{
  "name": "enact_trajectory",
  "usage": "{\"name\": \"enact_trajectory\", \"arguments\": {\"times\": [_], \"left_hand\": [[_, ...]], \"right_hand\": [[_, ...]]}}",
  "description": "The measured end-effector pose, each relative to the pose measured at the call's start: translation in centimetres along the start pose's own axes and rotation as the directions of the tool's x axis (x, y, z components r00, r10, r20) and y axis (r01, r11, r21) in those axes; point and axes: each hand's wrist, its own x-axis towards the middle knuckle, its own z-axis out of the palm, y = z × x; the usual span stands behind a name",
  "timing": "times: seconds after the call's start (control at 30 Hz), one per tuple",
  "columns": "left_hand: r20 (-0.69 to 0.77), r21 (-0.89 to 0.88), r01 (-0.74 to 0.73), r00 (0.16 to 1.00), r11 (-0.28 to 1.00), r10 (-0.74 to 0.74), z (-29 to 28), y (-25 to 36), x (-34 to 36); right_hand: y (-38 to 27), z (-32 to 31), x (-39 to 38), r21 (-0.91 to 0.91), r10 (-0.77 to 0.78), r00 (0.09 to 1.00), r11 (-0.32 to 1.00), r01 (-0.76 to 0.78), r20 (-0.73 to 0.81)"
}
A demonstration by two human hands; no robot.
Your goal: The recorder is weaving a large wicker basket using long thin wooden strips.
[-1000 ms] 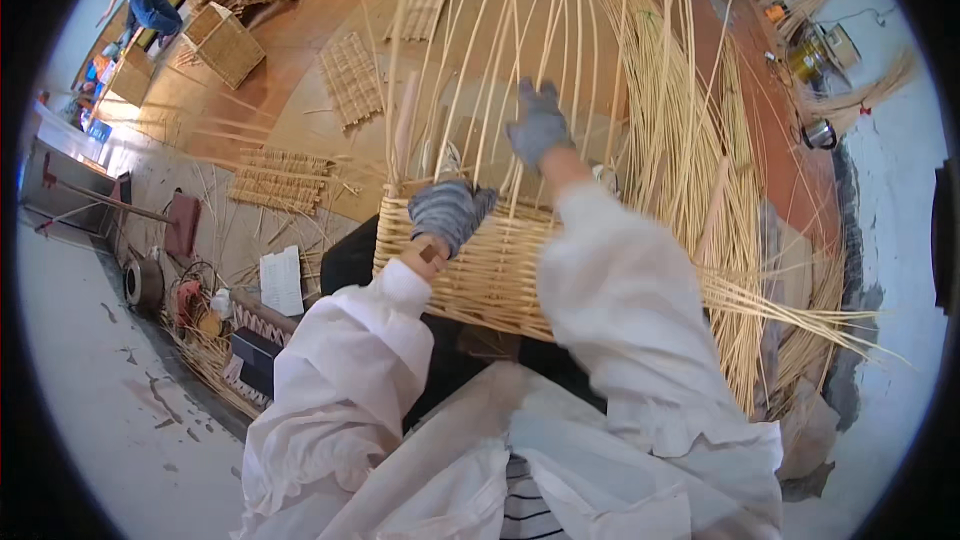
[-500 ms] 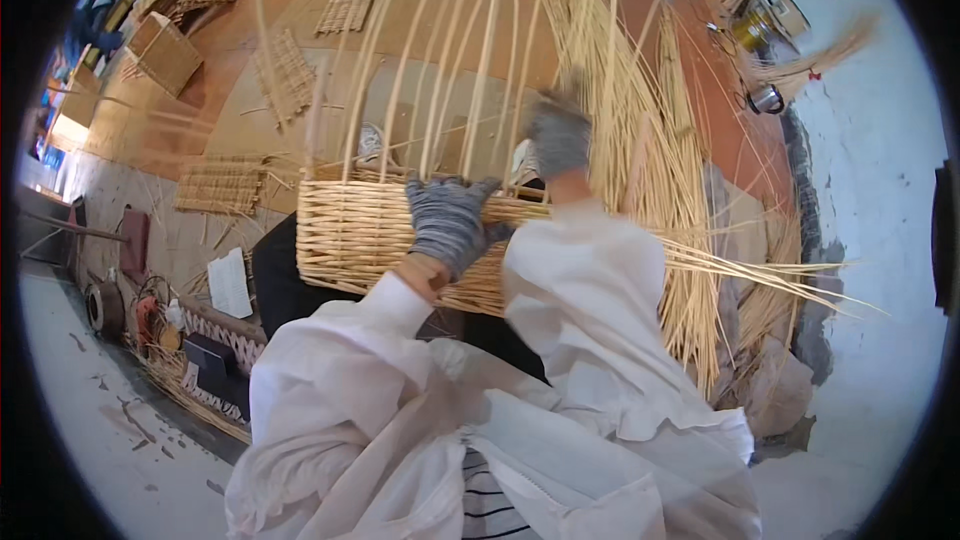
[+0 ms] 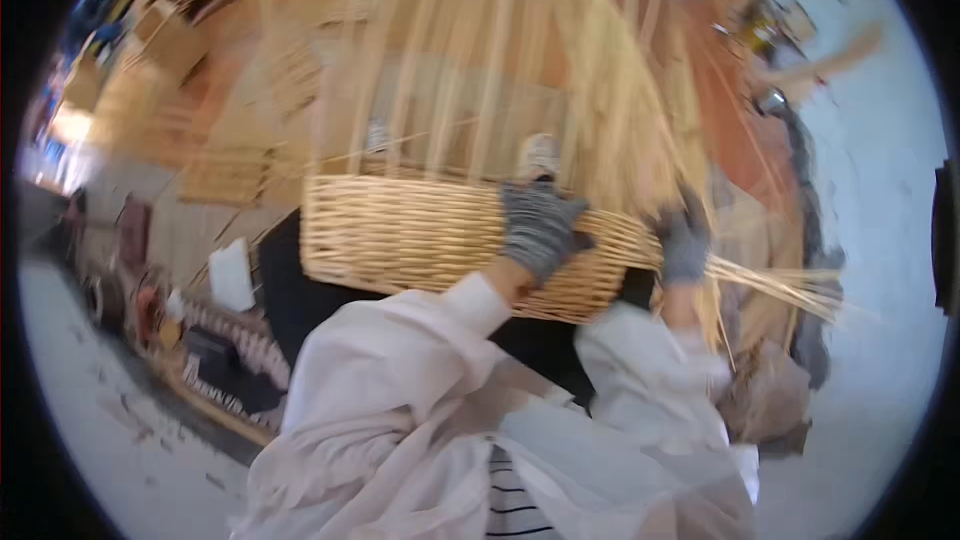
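Note:
Across my lap lies a partly woven wicker basket (image 3: 410, 230), its pale weave forming a long wall with tall upright stakes (image 3: 440, 100) rising from the far edge. My left hand (image 3: 540, 230), in a grey knitted glove, grips the wall right of its middle, fingers at the upper edge. At the basket's right end is my right hand (image 3: 685, 245), gloved in grey too and smeared by motion, so its grip is unclear. Loose weaving strands (image 3: 775, 285) stick out to the right just beyond it.
A large heap of long wicker rods (image 3: 625, 90) lies beyond the basket to the right. Woven panels (image 3: 225, 175) and a box-shaped basket (image 3: 170, 40) are on the floor at the left. A white sheet (image 3: 231, 275) lies near my left side. The wall (image 3: 870, 200) bounds the right.
My left hand has moved right along the basket wall. My right hand has swung down and right from above the upper edge to the basket's right end. The view is now more blurred.

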Motion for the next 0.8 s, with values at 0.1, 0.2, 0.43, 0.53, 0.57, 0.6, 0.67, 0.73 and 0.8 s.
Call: {"name": "enact_trajectory", "arguments": {"times": [0.1,0.2,0.43,0.53,0.57,0.6,0.67,0.73,0.8], "left_hand": [[-0.098,-0.046,-0.229,0.970,0.972,0.224,0.1,0.4,0.1],[-0.465,-0.445,-0.237,0.885,0.864,0.003,-4.2,-7.1,-4.6],[-0.395,-0.665,0.193,0.729,0.722,-0.559,-12.0,-21.0,-9.4],[-0.395,-0.296,0.180,0.871,0.938,-0.291,-15.0,-22.4,-7.8],[-0.285,0.022,0.143,0.949,0.989,-0.131,-16.4,-23.2,-7.7],[-0.112,0.020,0.159,0.981,0.987,-0.156,-17.4,-23.7,-7.6],[-0.014,0.054,0.057,0.998,0.997,-0.056,-18.0,-25.3,-6.6],[0.261,0.195,-0.049,0.965,0.980,-0.003,-15.2,-30.5,-5.3],[0.294,0.190,-0.113,0.954,0.975,0.053,-15.3,-28.8,-4.5]], "right_hand": [[0.9,-10.5,-2.4,-0.036,0.319,0.947,0.947,-0.320,-0.023],[-6.7,-0.3,-5.5,-0.266,0.237,0.969,0.932,-0.246,-0.066],[-5.1,28.0,-5.2,-0.379,0.022,0.760,0.875,0.300,0.650],[-1.3,33.9,-3.2,-0.075,-0.545,0.047,-0.029,0.997,0.837],[-0.6,34.6,-4.1,-0.156,-0.537,0.321,0.329,0.931,0.780],[0.0,34.9,-4.9,-0.210,-0.426,0.573,0.644,0.736,0.700],[0.9,34.5,-5.6,-0.163,-0.339,0.656,0.798,0.580,0.674],[-1.0,37.4,-7.4,-0.216,-0.419,0.490,0.551,0.806,0.764],[0.8,37.5,-7.5,-0.400,-0.295,0.512,0.366,0.840,0.807]]}}
